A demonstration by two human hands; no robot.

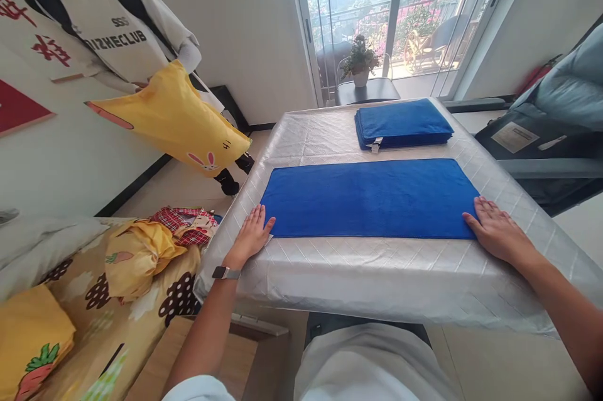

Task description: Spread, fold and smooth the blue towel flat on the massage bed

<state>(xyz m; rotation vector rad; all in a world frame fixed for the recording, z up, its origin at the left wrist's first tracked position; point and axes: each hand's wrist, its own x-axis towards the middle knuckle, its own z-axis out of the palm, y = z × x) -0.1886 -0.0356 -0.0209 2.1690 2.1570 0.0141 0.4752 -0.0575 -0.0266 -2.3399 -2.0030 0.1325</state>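
Note:
A blue towel [367, 200] lies flat in a long strip across the silver-covered table [325, 269]. My left hand [252, 231], with a watch on its wrist, rests flat at the towel's left end, fingers stretched out. On the opposite end, my right hand [500, 229] lies flat with its fingers on the towel's corner and its thumb apart. Neither hand grips anything. Behind the strip sits a stack of folded blue towels [402, 121], a white label hanging from its front edge.
At the left, another person [127, 24] holds a yellow pillowcase [183, 118]. A bed [141, 319] with yellow bundled cloth [136, 256] stands at lower left. A potted plant [360, 65] sits on a chair beyond the table. A grey padded chair [565, 93] stands at the right.

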